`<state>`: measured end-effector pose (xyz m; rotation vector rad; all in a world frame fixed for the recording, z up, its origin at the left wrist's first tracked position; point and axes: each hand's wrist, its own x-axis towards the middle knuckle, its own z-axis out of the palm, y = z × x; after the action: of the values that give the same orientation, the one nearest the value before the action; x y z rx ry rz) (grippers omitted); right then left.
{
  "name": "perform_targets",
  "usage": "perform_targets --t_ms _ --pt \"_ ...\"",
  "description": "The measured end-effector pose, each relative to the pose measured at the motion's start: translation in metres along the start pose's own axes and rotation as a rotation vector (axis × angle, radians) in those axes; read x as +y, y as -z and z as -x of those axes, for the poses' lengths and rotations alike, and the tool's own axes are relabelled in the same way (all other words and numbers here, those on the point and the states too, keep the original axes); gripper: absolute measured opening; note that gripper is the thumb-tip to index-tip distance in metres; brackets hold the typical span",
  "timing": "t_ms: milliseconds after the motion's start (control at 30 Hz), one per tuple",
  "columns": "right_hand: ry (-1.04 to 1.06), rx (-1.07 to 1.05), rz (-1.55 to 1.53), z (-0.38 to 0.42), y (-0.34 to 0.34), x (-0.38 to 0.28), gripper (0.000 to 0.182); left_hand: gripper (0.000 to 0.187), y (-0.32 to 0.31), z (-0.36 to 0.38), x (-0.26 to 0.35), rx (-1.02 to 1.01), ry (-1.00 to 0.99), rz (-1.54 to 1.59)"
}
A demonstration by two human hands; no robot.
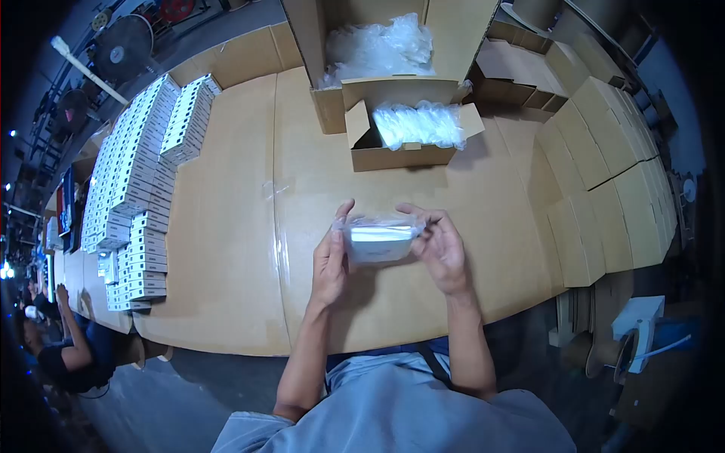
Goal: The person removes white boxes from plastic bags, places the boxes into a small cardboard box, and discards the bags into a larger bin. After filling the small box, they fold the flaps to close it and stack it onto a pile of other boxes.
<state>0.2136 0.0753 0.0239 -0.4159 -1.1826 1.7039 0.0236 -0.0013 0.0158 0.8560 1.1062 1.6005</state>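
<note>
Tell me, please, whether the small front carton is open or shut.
Open: the small carton has spread flaps, clear plastic showing inside.

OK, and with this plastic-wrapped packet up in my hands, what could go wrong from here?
The plastic-wrapped packet looks slick and is held only near its ends by your left hand and right hand, so it might slip.
The small open box already looks full of clear plastic wrapping, so pushing more in could strain its flaps.
The white boxes are stacked high at your left; a bump might topple some.
</note>
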Motion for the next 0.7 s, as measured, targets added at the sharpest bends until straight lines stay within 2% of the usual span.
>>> perform_targets --t_ms 100,133,200,233,267,300,400,500,567,667,700 --pt "-0.083 -0.033 0.319 0.002 -0.006 -0.002 0.056 0.058 -0.004 0.001 0.0 -0.048 -0.037 0.007" --pt "-0.056 0.03 0.351 0.005 -0.004 0.008 0.06 0.056 -0.004 0.001 -0.003 -0.035 -0.042 0.049" --pt "-0.138 0.045 0.416 0.009 -0.001 0.011 0.052 0.052 -0.005 -0.002 -0.008 -0.007 -0.052 0.131" --pt "-0.179 0.05 0.448 0.009 -0.002 0.01 0.047 0.049 -0.005 -0.001 -0.003 -0.062 -0.058 0.029" --pt "-0.109 0.071 0.416 0.009 -0.005 0.01 0.034 0.046 -0.005 0.0 0.004 -0.115 -0.064 -0.073" --pt "-0.11 0.052 0.453 0.007 -0.008 0.005 0.032 0.044 -0.005 0.001 0.009 -0.168 -0.07 -0.174" --pt "-0.104 0.003 0.523 0.006 -0.009 -0.001 0.024 0.032 -0.002 0.006 0.006 -0.095 0.08 -0.075" --pt "-0.065 -0.052 0.537 0.004 -0.003 0.0 0.016 0.022 0.001 0.007 -0.004 -0.043 0.043 -0.076" --pt "-0.025 -0.086 0.574 0.004 0.001 0.003 0.011 0.021 -0.001 0.008 -0.003 0.015 0.081 -0.107" --pt "-0.113 0.036 0.468 0.005 0.005 0.002 0.008 0.024 0.003 0.007 -0.01 0.113 0.13 -0.145" --pt "-0.058 0.093 0.447 0.003 0.005 0.001 0.008 0.026 0.003 0.005 -0.011 0.148 0.144 -0.155"
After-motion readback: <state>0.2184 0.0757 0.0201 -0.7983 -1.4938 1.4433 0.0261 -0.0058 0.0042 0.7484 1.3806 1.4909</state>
